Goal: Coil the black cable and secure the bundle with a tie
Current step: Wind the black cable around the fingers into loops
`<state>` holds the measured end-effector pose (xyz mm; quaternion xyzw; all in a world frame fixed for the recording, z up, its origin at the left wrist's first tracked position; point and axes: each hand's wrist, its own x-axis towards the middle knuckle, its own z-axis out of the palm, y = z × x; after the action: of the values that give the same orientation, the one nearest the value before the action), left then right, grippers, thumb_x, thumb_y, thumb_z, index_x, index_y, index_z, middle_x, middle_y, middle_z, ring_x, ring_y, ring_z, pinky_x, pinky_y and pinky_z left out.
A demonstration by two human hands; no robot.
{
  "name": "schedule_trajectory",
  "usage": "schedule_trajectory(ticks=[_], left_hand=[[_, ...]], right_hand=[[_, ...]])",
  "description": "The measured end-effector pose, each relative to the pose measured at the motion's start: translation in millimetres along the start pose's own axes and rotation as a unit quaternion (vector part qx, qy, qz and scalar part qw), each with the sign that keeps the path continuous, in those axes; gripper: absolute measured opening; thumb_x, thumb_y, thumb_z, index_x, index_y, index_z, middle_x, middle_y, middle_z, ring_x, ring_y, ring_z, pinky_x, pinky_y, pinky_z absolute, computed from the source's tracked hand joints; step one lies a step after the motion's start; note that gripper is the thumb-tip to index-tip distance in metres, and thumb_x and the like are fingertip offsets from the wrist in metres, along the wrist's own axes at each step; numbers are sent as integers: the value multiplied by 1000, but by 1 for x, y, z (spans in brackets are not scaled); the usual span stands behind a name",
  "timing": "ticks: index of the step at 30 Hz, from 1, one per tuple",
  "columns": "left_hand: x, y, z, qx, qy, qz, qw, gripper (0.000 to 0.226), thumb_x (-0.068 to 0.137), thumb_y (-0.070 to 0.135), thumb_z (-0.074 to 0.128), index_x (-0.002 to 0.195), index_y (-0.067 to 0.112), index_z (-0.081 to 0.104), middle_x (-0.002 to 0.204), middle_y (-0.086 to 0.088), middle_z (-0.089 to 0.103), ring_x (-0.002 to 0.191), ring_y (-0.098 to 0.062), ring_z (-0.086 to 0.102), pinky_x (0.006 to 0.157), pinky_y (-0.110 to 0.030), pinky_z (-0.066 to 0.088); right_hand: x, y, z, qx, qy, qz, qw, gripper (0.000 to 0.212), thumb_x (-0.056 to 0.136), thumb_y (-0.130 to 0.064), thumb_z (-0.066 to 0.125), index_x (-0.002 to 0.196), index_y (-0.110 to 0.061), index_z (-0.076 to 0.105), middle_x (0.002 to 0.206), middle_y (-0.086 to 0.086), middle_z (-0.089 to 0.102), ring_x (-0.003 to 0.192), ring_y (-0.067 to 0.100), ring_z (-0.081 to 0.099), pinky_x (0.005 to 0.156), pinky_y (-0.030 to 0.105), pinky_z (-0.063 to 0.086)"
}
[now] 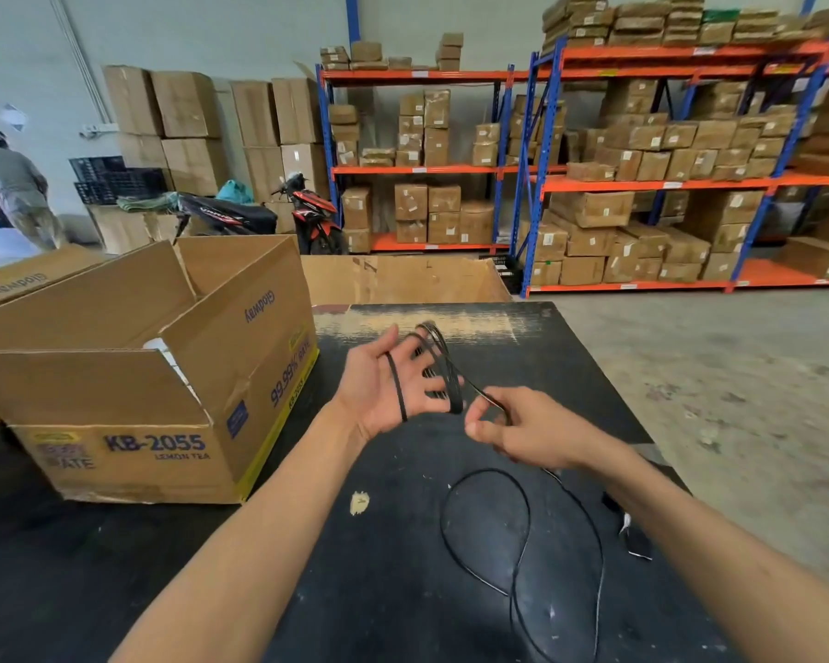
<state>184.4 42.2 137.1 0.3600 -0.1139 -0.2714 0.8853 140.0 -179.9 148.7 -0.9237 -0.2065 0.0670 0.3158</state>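
— How is this winding step best done?

— The cable [451, 375] should be fed with light, even tension by the right hand [522, 430], which is pinched on the strand just right of the left hand [393, 380]. Each turn is best laid flat beside the one already there, so no twist is trapped. The left hand is held open with fingers spread, and the loops are carried around it; it should be kept spread so the coil stays one size.

— And the cable itself?

— It is thin, black and limp. A few turns are wrapped on the left hand above the counter [379, 567]; the slack is left lying in loose loops on the counter, below the right hand. No tie can be made out with certainty.
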Motion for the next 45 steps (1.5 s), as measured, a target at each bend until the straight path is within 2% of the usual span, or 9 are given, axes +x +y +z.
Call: schedule_trajectory(ticks=[3, 5, 10, 19, 25, 29, 32, 38, 45], left_hand=[[-1, 13, 10, -43, -17, 76, 996, 45, 102, 47, 34, 121, 11, 54, 139, -26, 51, 132, -66, 37, 99, -83, 29], [-2, 21, 18, -58, -33, 108, 992, 48, 103, 47, 33, 136, 15, 43, 158, -27, 31, 128, -69, 38, 94, -84, 33], [-8, 25, 36, -49, -78, 87, 992, 59, 105, 49, 29, 154, 18, 31, 162, -26, 26, 131, -70, 33, 98, -84, 30], [-41, 1, 34, 91, -142, -195, 966, 64, 102, 57, 28, 158, 27, 25, 169, -5, 12, 146, -59, 12, 110, -79, 6], [-37, -38, 9, 174, -116, -337, 918, 61, 101, 57, 33, 155, 28, 33, 145, 4, 35, 143, -50, 19, 113, -75, 7], [-29, -44, -12, 159, -43, -281, 946, 54, 100, 57, 41, 144, 28, 45, 123, 3, 52, 118, -35, 39, 106, -66, 21], [-25, -35, -19, 110, -7, -195, 975, 54, 100, 56, 38, 139, 20, 52, 125, -4, 58, 114, -33, 42, 103, -65, 29], [-17, -13, -20, 9, -9, -38, 999, 44, 101, 52, 35, 123, 17, 50, 118, -12, 50, 128, -54, 41, 101, -80, 30], [-16, -2, 1, 2, -51, -32, 998, 62, 101, 51, 36, 152, 18, 39, 164, -16, 25, 136, -65, 31, 101, -85, 21]], right_hand=[[-12, 19, 29, 129, 72, -28, 989, 26, 99, -40, 60, 95, -18, 72, 67, -9, 63, 65, 0, 54, 69, 26, 46], [-23, 25, 45, 216, 77, -34, 973, 38, 103, -44, 51, 94, -15, 73, 57, -13, 51, 56, 0, 45, 61, 18, 38], [-26, 36, 65, 376, 40, -27, 925, 50, 103, -51, 43, 87, -10, 67, 59, -3, 30, 52, 12, 24, 48, 21, 23], [3, 54, 24, 156, 112, 76, 978, 50, 76, -61, 78, 55, -19, 60, 41, -13, 44, 40, 0, 38, 52, 24, 31], [18, 21, -37, 51, 78, 23, 995, 55, 79, -60, 77, 48, -19, 58, 39, -10, 38, 38, 5, 31, 51, 27, 30], [17, 3, -45, 52, 100, -23, 993, 45, 90, -56, 67, 55, -28, 73, 56, 14, 56, 42, 8, 36, 52, 24, 34], [2, -3, -33, 78, 84, -28, 993, 33, 92, -47, 70, 75, -21, 79, 60, 1, 62, 42, 1, 42, 48, 13, 35], [-22, 10, 29, 287, 47, -21, 956, 22, 99, -34, 64, 110, -26, 81, 61, -3, 53, 53, 14, 34, 49, 22, 27], [-28, 32, 71, 327, -24, 17, 945, 25, 102, -31, 59, 111, -21, 80, 66, 2, 52, 51, 12, 36, 49, 21, 30]])
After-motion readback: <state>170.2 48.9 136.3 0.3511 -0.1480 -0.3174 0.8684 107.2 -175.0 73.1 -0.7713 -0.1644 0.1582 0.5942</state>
